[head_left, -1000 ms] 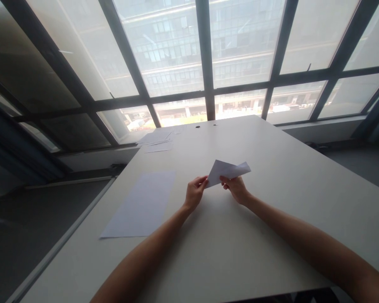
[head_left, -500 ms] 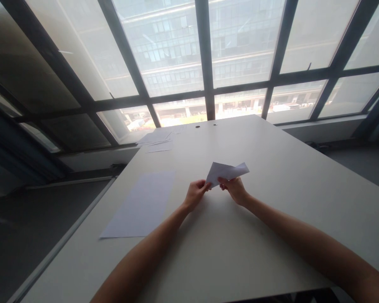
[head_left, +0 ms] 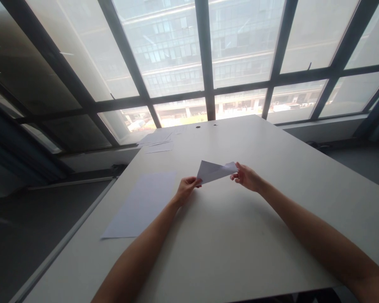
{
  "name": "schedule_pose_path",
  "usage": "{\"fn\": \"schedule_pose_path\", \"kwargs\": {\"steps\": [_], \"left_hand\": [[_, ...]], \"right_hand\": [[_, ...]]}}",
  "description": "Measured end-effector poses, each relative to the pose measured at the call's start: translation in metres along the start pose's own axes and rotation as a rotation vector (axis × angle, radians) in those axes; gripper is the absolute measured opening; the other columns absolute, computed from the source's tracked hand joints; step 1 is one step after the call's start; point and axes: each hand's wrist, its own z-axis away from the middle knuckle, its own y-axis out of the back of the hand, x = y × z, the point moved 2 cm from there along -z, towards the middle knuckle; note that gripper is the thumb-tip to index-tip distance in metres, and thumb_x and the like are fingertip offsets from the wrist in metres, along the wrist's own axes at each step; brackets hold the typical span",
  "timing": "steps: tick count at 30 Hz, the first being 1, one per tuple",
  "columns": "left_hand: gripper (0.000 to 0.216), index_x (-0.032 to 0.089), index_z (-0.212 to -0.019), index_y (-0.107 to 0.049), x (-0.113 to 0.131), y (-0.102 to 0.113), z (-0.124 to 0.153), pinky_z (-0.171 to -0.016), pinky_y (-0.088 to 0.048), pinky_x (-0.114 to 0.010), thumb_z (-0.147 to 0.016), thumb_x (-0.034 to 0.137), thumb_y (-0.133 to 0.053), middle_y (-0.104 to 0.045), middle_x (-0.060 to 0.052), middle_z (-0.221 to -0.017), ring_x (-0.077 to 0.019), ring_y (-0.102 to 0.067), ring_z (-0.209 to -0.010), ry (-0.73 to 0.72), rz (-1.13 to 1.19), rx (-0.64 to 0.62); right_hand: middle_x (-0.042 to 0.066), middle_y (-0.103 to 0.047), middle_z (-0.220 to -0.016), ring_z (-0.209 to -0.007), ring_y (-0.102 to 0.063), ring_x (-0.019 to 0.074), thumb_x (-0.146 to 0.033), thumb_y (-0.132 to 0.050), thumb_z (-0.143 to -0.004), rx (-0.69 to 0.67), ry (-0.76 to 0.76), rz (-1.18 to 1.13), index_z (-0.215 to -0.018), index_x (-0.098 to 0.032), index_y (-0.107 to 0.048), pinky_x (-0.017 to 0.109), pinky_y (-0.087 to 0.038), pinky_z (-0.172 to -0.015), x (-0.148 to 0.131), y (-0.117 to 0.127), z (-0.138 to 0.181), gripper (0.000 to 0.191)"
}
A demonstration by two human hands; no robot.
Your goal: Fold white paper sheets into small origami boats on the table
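Observation:
A folded white paper (head_left: 215, 171), shaped like a pointed wedge, is held just above the white table (head_left: 240, 252). My left hand (head_left: 186, 188) pinches its lower left corner. At the paper's right tip my right hand (head_left: 246, 176) pinches the point with thumb and fingers. Both forearms reach in from the bottom of the view.
A flat white sheet (head_left: 142, 206) lies on the table to the left of my hands. Several more sheets (head_left: 156, 141) lie at the far left corner. Two small holes (head_left: 198, 126) sit near the table's far edge, with large windows beyond.
My right hand slid from the paper's lower middle out to its right tip. My left hand and the paper shifted a little left.

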Motion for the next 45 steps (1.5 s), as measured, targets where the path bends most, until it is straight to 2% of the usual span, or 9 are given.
{"fn": "schedule_pose_path", "kwargs": {"steps": [6,11,16,22,28,30,35,40,45], "left_hand": [[0.046,0.014,-0.072,-0.074,-0.004,0.000,-0.002,-0.062,-0.045,-0.027,-0.071,0.060,-0.072,-0.066,-0.005,-0.063,-0.0163,-0.055,-0.061,-0.030,-0.044,0.023],[0.045,0.014,-0.066,-0.072,-0.004,0.002,-0.003,-0.060,-0.043,-0.026,-0.073,0.058,-0.070,-0.063,-0.004,-0.061,-0.0154,-0.053,-0.060,-0.041,-0.071,0.044],[0.047,0.014,-0.068,-0.073,-0.004,0.002,-0.003,-0.060,-0.042,-0.026,-0.072,0.061,-0.071,-0.063,-0.005,-0.061,-0.0161,-0.053,-0.061,-0.037,-0.077,0.017],[0.046,0.014,-0.065,-0.071,-0.002,0.002,-0.003,-0.057,-0.040,-0.025,-0.070,0.060,-0.072,-0.062,-0.003,-0.059,-0.0141,-0.050,-0.057,-0.008,-0.078,0.010],[0.045,0.014,-0.069,-0.073,-0.004,0.002,-0.004,-0.058,-0.040,-0.025,-0.072,0.059,-0.071,-0.063,-0.003,-0.061,-0.0140,-0.051,-0.058,-0.006,-0.064,-0.016],[0.044,0.014,-0.070,-0.073,-0.004,0.003,-0.005,-0.059,-0.040,-0.025,-0.072,0.058,-0.071,-0.063,-0.003,-0.061,-0.0140,-0.052,-0.059,-0.010,-0.061,-0.034],[0.042,0.014,-0.071,-0.074,-0.004,0.003,-0.005,-0.059,-0.041,-0.025,-0.073,0.056,-0.071,-0.063,-0.003,-0.062,-0.0140,-0.052,-0.059,0.003,-0.076,-0.071],[0.042,0.014,-0.071,-0.072,-0.009,0.004,-0.006,-0.061,-0.040,-0.024,-0.075,0.055,-0.070,-0.060,-0.001,-0.062,-0.0132,-0.050,-0.060,0.003,-0.090,-0.159],[0.046,0.012,-0.069,-0.067,-0.014,0.009,-0.008,-0.056,-0.032,-0.023,-0.078,0.057,-0.067,-0.053,0.001,-0.059,-0.0116,-0.044,-0.058,0.017,-0.169,-0.250]], "right_hand": [[0.009,-0.070,-0.096,-0.077,-0.064,0.0170,-0.043,-0.077,-0.076,-0.127,0.011,0.116,-0.112,-0.017,-0.071,0.023,-0.050,-0.058,-0.008,-0.004,0.009,0.045],[0.008,-0.071,-0.091,-0.077,-0.067,0.0165,-0.031,-0.080,-0.073,-0.105,0.044,0.195,-0.107,-0.016,-0.074,0.023,-0.053,-0.062,-0.009,-0.005,0.007,0.037],[0.013,-0.073,-0.093,-0.084,-0.071,0.0228,-0.040,-0.077,-0.076,-0.167,-0.029,0.275,-0.099,-0.012,-0.075,0.030,-0.056,-0.072,-0.008,0.001,0.007,0.036],[0.010,-0.075,-0.085,-0.082,-0.071,0.0217,-0.038,-0.080,-0.072,-0.243,-0.064,0.379,-0.098,-0.012,-0.075,0.028,-0.056,-0.068,-0.005,0.000,0.008,0.037],[0.011,-0.075,-0.082,-0.075,-0.073,0.0232,-0.041,-0.077,-0.075,-0.103,0.086,0.458,-0.098,-0.011,-0.076,0.033,-0.057,-0.068,-0.003,0.004,0.001,0.038],[0.011,-0.075,-0.084,-0.076,-0.073,0.0242,-0.041,-0.076,-0.075,-0.095,0.086,0.470,-0.100,-0.011,-0.075,0.034,-0.058,-0.069,-0.004,0.006,0.001,0.040],[0.012,-0.076,-0.085,-0.078,-0.073,0.0232,-0.043,-0.076,-0.075,-0.256,-0.004,0.619,-0.100,-0.012,-0.075,0.032,-0.056,-0.068,-0.006,0.005,0.006,0.039],[0.009,-0.074,-0.075,-0.064,-0.071,0.0215,-0.044,-0.075,-0.074,-0.282,-0.025,0.673,-0.088,-0.012,-0.071,0.034,-0.057,-0.062,-0.004,0.005,0.006,0.034],[0.004,-0.071,-0.073,-0.065,-0.071,0.0195,-0.030,-0.077,-0.070,-0.387,-0.111,0.735,-0.089,-0.014,-0.066,0.029,-0.056,-0.059,0.000,0.005,0.007,0.026]]}}
